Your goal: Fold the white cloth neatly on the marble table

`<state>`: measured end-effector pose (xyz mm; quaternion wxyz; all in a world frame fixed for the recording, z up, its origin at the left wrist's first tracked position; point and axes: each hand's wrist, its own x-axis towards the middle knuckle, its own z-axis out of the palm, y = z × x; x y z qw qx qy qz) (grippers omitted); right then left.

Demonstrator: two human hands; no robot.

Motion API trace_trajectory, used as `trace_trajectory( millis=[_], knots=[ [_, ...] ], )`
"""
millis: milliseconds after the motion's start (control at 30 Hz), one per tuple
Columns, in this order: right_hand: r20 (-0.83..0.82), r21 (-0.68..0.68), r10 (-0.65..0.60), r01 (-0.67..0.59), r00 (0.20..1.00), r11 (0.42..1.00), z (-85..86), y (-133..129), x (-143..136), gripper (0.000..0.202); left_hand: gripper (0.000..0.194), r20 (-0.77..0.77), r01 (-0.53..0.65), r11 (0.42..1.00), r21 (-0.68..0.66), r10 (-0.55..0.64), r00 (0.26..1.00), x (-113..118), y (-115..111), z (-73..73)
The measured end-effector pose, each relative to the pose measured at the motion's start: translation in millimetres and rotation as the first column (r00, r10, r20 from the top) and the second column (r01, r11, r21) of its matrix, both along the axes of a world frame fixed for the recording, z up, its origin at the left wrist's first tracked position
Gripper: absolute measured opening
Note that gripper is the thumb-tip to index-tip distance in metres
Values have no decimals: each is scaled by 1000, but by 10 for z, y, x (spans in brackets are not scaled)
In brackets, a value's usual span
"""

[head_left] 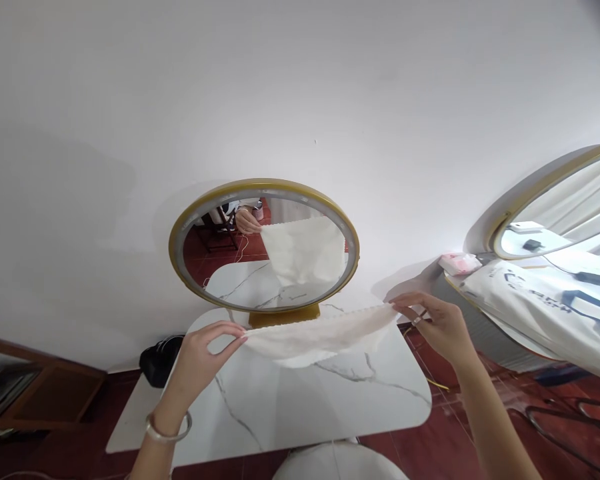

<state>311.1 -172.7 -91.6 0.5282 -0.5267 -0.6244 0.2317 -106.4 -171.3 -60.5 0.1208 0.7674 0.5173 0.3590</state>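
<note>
- left hand [200, 355] pinched on the white cloth [310, 341] at one end
- right hand [437, 325] pinched at the other end
- bench [300, 410] below, round mirror [263, 250] behind

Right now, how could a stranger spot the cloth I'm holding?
Find the central mirror on the marbled table. In front, a white cloth hangs between the left hand and right hand. Unlike the printed white fabric at right, it looks plain.

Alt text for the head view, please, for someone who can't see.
A person's left hand and right hand hold a white cloth by its two ends, sagging between them above a white, grey-veined table. Behind the cloth, a gold-rimmed mirror reflects it; part of a second mirror shows at the right edge.
</note>
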Motion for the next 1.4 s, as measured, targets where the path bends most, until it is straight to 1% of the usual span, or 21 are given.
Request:
trace_trajectory(
  millis=[67, 100, 167, 200, 267, 367, 467, 533, 600, 667, 733, 767, 833, 900, 933, 1000, 1133, 1200, 1233, 1300, 1400],
  knots=[
    [-3, 67, 29, -29, 1000, 997, 11, -92, 3, 11, 22, 47, 4, 998, -70, -1, 999, 1, -56, -23],
    [-35, 95, 39, -35, 999, 995, 23, -153, 5, 9, 22, 78, 12, 993, -119, -3, 997, -2, -96, -29],
    [-123, 88, 50, -39, 991, 995, 50, -305, 19, 8, 21, 130, 36, 974, -224, -7, 991, -5, -197, -21],
    [-157, 48, 49, -41, 986, 998, 64, -393, 33, 9, 21, 144, 53, 961, -272, -14, 989, -3, -257, -6],
    [-175, -85, 40, -56, 984, 995, 84, -586, 74, 11, 20, 153, 104, 935, -338, -54, 987, 5, -387, 39],
    [-143, -262, 44, -81, 989, 962, 109, -860, 129, 17, 27, 154, 204, 902, -380, -156, 976, 20, -566, 95],
    [-203, -359, -52, -25, 978, 933, 141, -1021, 143, 22, 28, 115, 242, 886, -395, -213, 970, 59, -652, 75],
    [-269, -406, -121, 1, 955, 914, 136, -1014, 157, 26, 26, 80, 217, 895, -389, -202, 976, 141, -621, 13],
    [-310, -429, -127, -20, 942, 903, 67, -897, 212, 31, 28, 37, 163, 908, -385, -162, 986, 299, -502, -77],
    [-321, -441, -110, -46, 940, 896, -85, -676, 313, 35, 31, -25, 93, 916, -391, -111, 993, 536, -297, -186],
    [-315, -449, -99, -56, 944, 892, -310, -380, 433, 40, 35, -109, 1, 919, -394, -48, 993, 828, -34, -315],
    [-305, -447, -108, -42, 946, 894, -438, -219, 485, 42, 36, -155, -50, 919, -390, -12, 988, 981, 101, -390],
    [-276, -406, -165, 41, 947, 913, -701, 84, 551, 48, 38, -259, -147, 921, -361, 52, 965, 1266, 327, -579],
    [-234, -360, -207, 113, 950, 926, -960, 298, 553, 56, 38, -364, -210, 921, -327, 83, 928, 1488, 440, -840],
    [-208, -345, -217, 136, 954, 929, -1089, 353, 530, 59, 40, -404, -221, 924, -313, 81, 911, 1568, 444, -1004],
    [-125, -313, -213, 165, 969, 935, -1360, 352, 439, 59, 43, -445, -205, 934, -293, 56, 894, 1667, 364, -1394],
    [157, -212, -126, 159, 979, 964, -1983, 107, 108, 40, 41, -448, -130, 964, -231, 13, 894, 1727, 132, -2246],
    [283, -187, -81, 138, 956, 973, -2291, 35, -94, 37, 43, -447, -122, 978, -170, 33, 894, 1757, 137, -2579],
    [346, -182, -67, 136, 936, 974, -2429, 40, -192, 39, 45, -444, -125, 983, -133, 54, 894, 1780, 181, -2704],
    [475, -178, -58, 160, 878, 971, -2653, 131, -360, 43, 49, -440, -123, 991, -55, 87, 894, 1835, 332, -2876],
    [644, -147, -90, 238, 760, 960, -2843, 394, -515, 48, 58, -448, -111, 992, 52, 123, 886, 1914, 599, -2997]
  ],
)
